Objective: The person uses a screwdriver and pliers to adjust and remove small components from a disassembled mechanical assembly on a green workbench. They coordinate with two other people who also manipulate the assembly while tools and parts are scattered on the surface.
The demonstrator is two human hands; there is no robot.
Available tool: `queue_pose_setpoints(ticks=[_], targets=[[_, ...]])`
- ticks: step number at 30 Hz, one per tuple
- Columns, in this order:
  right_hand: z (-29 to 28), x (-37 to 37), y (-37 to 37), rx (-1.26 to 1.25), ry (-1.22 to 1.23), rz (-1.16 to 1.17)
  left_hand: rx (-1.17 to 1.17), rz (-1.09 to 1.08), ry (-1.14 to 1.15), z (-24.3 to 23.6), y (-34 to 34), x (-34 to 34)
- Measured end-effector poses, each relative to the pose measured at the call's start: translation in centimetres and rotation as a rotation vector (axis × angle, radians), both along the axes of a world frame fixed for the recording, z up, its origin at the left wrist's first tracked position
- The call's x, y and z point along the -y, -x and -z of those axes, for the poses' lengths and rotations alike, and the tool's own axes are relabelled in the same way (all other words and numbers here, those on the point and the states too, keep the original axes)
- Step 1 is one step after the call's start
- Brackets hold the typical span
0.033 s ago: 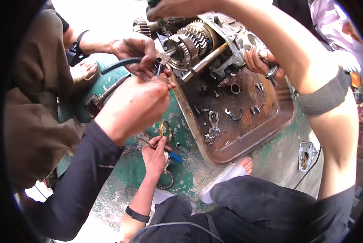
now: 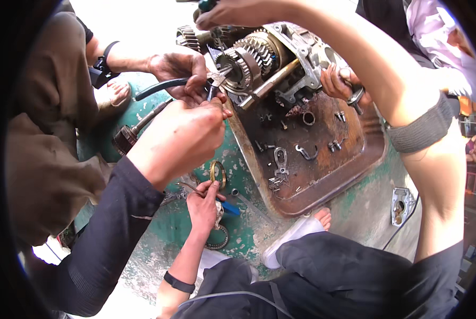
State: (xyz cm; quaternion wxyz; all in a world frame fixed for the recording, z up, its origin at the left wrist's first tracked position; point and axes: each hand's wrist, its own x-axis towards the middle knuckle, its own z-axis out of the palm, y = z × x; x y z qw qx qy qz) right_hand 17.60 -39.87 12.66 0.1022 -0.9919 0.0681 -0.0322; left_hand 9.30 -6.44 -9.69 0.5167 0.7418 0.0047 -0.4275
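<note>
My left hand (image 2: 177, 141), in a long dark sleeve, pinches one handle of a pair of pliers (image 2: 216, 78). Their pointed tips reach to the end of a gear set (image 2: 238, 69) in an opened gearbox. The pliers' other handle, black and curved, runs left past a co-worker's hand (image 2: 177, 66), whose fingers lie round the pliers too. At the top edge my right hand (image 2: 230, 13) is closed round a green-handled tool (image 2: 206, 5), mostly cut off by the frame; its kind cannot be seen.
A rusty tray (image 2: 328, 199) holds bolts, pins and small metal parts. A co-worker's hand (image 2: 203, 204) holds a blue-handled tool beside a brass ring (image 2: 217, 174). Another hand (image 2: 336, 82) grips a metal piece at the housing. A geared shaft (image 2: 126, 138) lies left; a metal plate (image 2: 402, 206) right.
My right hand and the green-handled tool have shifted slightly right and down. My left hand and the pliers stay nearly in place.
</note>
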Motion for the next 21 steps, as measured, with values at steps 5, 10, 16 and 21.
queue_pose_setpoints(ticks=[5,10,16,21], targets=[[1.7,0.6,-1.3,0.229,-0.011,0.025,-0.091,0.007,0.023,-1.7,-0.2,-1.1],[3.5,2.8,-2.5,0.277,0.407,-0.388,-0.129,0.272,-0.125,-6.5,-1.0,-3.6],[0.7,0.7,-3.5,0.107,0.427,-0.532,-0.022,0.869,-0.363,-11.7,-1.4,-7.4],[-1.7,-0.6,-4.5,-0.313,0.700,-0.653,0.164,0.880,-0.290,-11.3,0.4,-9.9]])
